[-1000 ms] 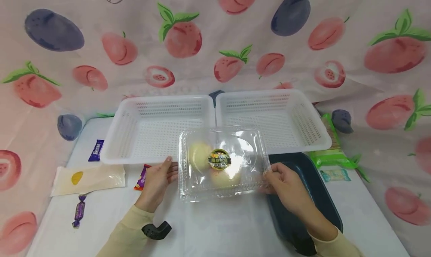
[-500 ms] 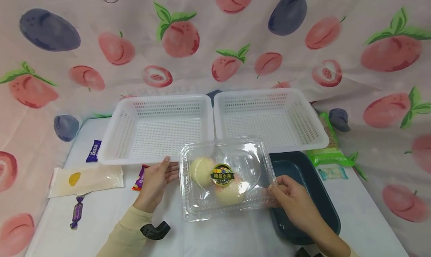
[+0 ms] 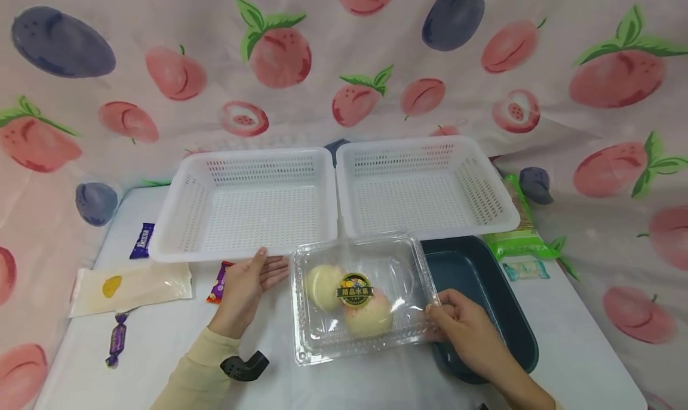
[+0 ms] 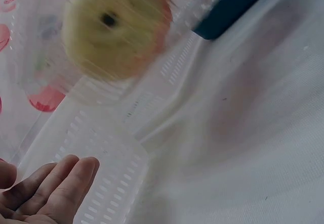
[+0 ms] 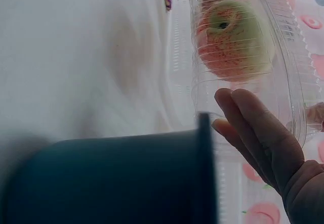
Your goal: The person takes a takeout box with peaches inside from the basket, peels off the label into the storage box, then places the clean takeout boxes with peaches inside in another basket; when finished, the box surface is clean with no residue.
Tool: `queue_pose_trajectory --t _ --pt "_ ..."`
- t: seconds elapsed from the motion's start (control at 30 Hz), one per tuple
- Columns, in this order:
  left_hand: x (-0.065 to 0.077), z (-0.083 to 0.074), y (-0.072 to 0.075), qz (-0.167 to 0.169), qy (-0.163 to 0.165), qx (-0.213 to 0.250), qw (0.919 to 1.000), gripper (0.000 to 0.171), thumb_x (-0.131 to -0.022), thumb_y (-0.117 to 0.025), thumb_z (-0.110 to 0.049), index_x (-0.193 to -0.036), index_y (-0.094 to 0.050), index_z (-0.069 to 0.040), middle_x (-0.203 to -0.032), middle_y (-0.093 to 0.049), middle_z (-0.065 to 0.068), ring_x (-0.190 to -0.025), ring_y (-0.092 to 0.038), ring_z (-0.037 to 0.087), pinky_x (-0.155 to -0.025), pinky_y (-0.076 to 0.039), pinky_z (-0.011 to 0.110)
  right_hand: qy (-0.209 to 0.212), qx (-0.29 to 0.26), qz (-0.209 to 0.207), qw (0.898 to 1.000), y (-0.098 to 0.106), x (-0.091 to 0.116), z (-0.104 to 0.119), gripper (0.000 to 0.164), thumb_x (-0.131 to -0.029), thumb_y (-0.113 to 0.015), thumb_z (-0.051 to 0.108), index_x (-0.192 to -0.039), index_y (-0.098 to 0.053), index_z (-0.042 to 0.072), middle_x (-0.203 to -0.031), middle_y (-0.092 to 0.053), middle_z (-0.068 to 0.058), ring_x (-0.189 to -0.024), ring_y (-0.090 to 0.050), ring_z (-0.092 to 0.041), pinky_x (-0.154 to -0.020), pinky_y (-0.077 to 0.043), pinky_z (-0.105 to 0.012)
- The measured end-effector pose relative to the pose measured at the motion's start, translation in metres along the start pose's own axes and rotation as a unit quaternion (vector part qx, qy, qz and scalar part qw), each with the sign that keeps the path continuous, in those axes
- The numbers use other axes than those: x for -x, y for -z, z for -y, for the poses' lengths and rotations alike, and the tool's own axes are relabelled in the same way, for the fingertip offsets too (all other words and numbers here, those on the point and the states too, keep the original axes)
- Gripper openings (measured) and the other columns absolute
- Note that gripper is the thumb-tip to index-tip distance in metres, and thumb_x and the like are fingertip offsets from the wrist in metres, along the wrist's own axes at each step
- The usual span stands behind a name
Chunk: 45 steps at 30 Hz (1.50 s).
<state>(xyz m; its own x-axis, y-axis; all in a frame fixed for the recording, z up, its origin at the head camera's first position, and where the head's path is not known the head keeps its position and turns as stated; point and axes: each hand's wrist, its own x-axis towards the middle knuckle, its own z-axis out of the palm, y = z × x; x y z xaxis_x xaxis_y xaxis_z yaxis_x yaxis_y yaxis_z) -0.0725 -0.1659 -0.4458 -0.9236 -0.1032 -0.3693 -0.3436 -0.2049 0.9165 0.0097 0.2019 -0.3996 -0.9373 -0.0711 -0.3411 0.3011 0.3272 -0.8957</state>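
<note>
A clear plastic fruit box (image 3: 322, 332) with a black-and-gold label on its lid is held up in front of the white baskets, slightly tilted. Inside lie two round, pale yellow fruits with a pink blush, which look like apples (image 3: 368, 316); one apple (image 4: 116, 27) shows its dark end in the left wrist view. My right hand (image 3: 473, 332) pinches the box's right edge, thumb on top and fingers (image 5: 258, 123) stretched beneath. Beside the box's left edge, my left hand (image 3: 242, 287) holds nothing, its fingers (image 4: 61, 188) straight and near the left basket's front rim.
Two white perforated baskets, the left basket (image 3: 166, 225) and right basket (image 3: 505, 210), stand side by side behind. A dark blue tray (image 3: 516, 314) sits beneath my right hand. Wrapped snacks lie left, including a cream-coloured packet (image 3: 150, 283); a green packet (image 3: 518, 246) lies right.
The fruit box has come lower and nearer to me, with my right hand moving along on its edge. My left hand has stayed almost in place, while the head view has shifted slightly.
</note>
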Motion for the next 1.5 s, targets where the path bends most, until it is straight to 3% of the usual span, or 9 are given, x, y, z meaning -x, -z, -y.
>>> queue_pose_trajectory --t 0.33,0.6,0.97,1.03,1.1,1.23,1.3,1.5 --pt "-0.001 -0.002 -0.001 0.002 -0.003 -0.006 1.0000 0.055 -0.113 -0.046 -0.028 -0.133 -0.055 0.023 -0.116 -0.075 0.025 -0.092 -0.077 0.012 -0.088 -0.062 0.031 -0.014 0.052 -0.008 0.999 -0.010 -0.008 -0.007 0.024 -0.105 -0.061 0.016 -0.117 -0.059 -0.004 -0.089 -0.078 -0.009 -0.083 -0.078 -0.021 -0.074 -0.064 -0.032" --pt "-0.001 -0.001 0.000 0.013 -0.012 0.012 0.9998 0.055 -0.114 -0.045 -0.025 -0.132 -0.052 0.026 -0.121 -0.070 0.035 -0.094 -0.078 0.018 -0.090 -0.061 0.034 -0.041 0.086 -0.021 0.995 -0.011 0.000 -0.010 0.023 -0.103 -0.063 0.016 -0.115 -0.059 -0.003 -0.086 -0.076 -0.005 -0.079 -0.075 -0.016 -0.068 -0.062 -0.031" --pt "0.000 -0.002 0.001 0.010 0.002 0.003 0.9999 0.054 -0.114 -0.046 -0.027 -0.133 -0.056 0.022 -0.125 -0.069 0.033 -0.100 -0.078 0.020 -0.092 -0.061 0.034 -0.023 0.070 -0.029 0.997 -0.025 0.001 -0.016 0.024 -0.102 -0.066 0.014 -0.117 -0.060 -0.004 -0.097 -0.079 -0.010 -0.079 -0.077 -0.019 -0.073 -0.062 -0.028" --pt "0.000 -0.003 0.001 0.011 0.003 -0.001 0.9999 0.054 -0.114 -0.046 -0.028 -0.134 -0.056 0.021 -0.126 -0.069 0.032 -0.101 -0.077 0.020 -0.092 -0.060 0.034 -0.022 0.102 -0.032 0.994 -0.028 0.000 -0.015 0.028 -0.102 -0.066 0.017 -0.122 -0.061 -0.003 -0.101 -0.079 -0.008 -0.080 -0.077 -0.017 -0.073 -0.060 -0.027" --pt "0.000 -0.003 0.001 0.011 0.005 -0.006 0.9999 0.054 -0.114 -0.045 -0.029 -0.134 -0.056 0.020 -0.127 -0.069 0.032 -0.102 -0.077 0.019 -0.093 -0.060 0.033 -0.012 0.147 -0.032 0.989 -0.029 -0.001 -0.014 0.035 -0.104 -0.064 0.020 -0.129 -0.060 -0.004 -0.108 -0.079 -0.011 -0.085 -0.077 -0.018 -0.077 -0.060 -0.032" --pt "-0.001 -0.003 0.000 0.008 0.005 -0.008 0.9999 0.055 -0.114 -0.044 -0.029 -0.134 -0.056 0.021 -0.128 -0.068 0.033 -0.101 -0.077 0.018 -0.092 -0.060 0.033 0.022 0.264 -0.035 0.964 -0.029 -0.005 -0.012 0.049 -0.104 -0.063 0.026 -0.140 -0.056 -0.006 -0.125 -0.072 -0.023 -0.110 -0.073 -0.032 -0.091 -0.059 -0.050" --pt "-0.002 -0.003 0.000 0.007 0.004 -0.012 0.9999 0.056 -0.114 -0.044 -0.030 -0.134 -0.056 0.021 -0.128 -0.068 0.033 -0.101 -0.077 0.018 -0.092 -0.061 0.033 0.039 0.293 -0.041 0.954 -0.028 -0.006 -0.009 0.050 -0.104 -0.063 0.025 -0.142 -0.055 -0.007 -0.132 -0.068 -0.027 -0.121 -0.067 -0.040 -0.098 -0.055 -0.058" --pt "-0.002 -0.002 0.001 0.010 0.000 -0.017 0.9998 0.056 -0.114 -0.044 -0.030 -0.133 -0.056 0.022 -0.123 -0.071 0.031 -0.101 -0.077 0.020 -0.090 -0.061 0.033 0.048 0.268 -0.056 0.961 -0.022 -0.008 -0.003 0.043 -0.102 -0.063 0.021 -0.138 -0.060 -0.003 -0.134 -0.067 -0.025 -0.115 -0.072 -0.035 -0.093 -0.060 -0.050"
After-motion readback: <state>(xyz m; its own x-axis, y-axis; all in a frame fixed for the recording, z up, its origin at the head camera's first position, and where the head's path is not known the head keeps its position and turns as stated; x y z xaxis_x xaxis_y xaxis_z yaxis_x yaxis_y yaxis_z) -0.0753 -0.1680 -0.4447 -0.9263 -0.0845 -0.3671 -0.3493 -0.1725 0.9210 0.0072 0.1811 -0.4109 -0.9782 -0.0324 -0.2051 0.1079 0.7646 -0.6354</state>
